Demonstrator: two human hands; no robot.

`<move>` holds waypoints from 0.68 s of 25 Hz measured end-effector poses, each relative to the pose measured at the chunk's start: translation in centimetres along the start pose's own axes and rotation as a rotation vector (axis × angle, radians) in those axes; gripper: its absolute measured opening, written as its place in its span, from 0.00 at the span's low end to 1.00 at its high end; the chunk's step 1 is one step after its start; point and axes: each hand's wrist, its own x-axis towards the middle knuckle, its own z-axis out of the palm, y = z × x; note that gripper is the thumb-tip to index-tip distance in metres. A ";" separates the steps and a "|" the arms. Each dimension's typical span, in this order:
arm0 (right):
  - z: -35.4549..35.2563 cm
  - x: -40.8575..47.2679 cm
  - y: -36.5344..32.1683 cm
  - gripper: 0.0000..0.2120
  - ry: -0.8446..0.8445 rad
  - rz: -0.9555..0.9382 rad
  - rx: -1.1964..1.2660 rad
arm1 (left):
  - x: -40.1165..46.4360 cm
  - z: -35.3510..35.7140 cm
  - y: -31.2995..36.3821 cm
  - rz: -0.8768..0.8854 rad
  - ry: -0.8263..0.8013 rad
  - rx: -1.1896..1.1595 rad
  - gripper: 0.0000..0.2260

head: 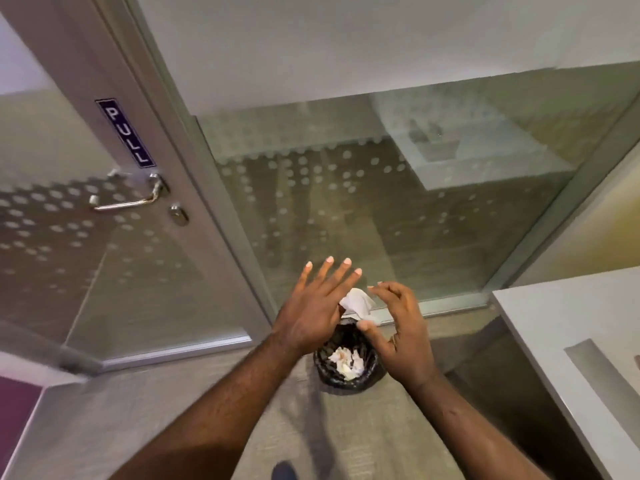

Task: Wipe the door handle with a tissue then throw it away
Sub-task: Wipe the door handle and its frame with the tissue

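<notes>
1. Let the tissue [358,304] fall straight into the bin [349,362] below; judging by position, it hangs above the rim.
2. Your right hand [398,327] has thumb and fingers spread, the tissue at its fingertips; whether it is gripped, I cannot tell.
3. Your left hand [311,306] is flat, fingers splayed, beside the tissue.
4. The handle [128,197] is well apart, left.

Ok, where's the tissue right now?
In the head view the tissue sits low and centre, between the left hand and right hand, directly above the black bin on the floor by the glass wall.
</notes>
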 end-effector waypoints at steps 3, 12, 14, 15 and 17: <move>5.3 1.0 -3.1 0.13 -0.078 0.292 0.519 | -4.2 -1.3 -4.9 -0.046 0.027 0.033 0.28; 22.7 2.1 -11.6 0.11 -0.412 0.402 0.580 | -13.6 -2.2 -20.8 -0.048 -0.014 0.137 0.36; 25.3 2.8 -13.1 0.10 -0.397 0.393 0.495 | -15.2 -2.6 -23.7 -0.060 -0.016 0.177 0.33; 26.4 3.2 -13.9 0.12 -0.382 0.370 0.441 | -16.0 -2.8 -25.1 -0.065 -0.005 0.201 0.30; 28.0 4.2 -14.7 0.16 -0.311 0.307 0.319 | -17.4 -3.3 -27.5 -0.086 0.010 0.219 0.28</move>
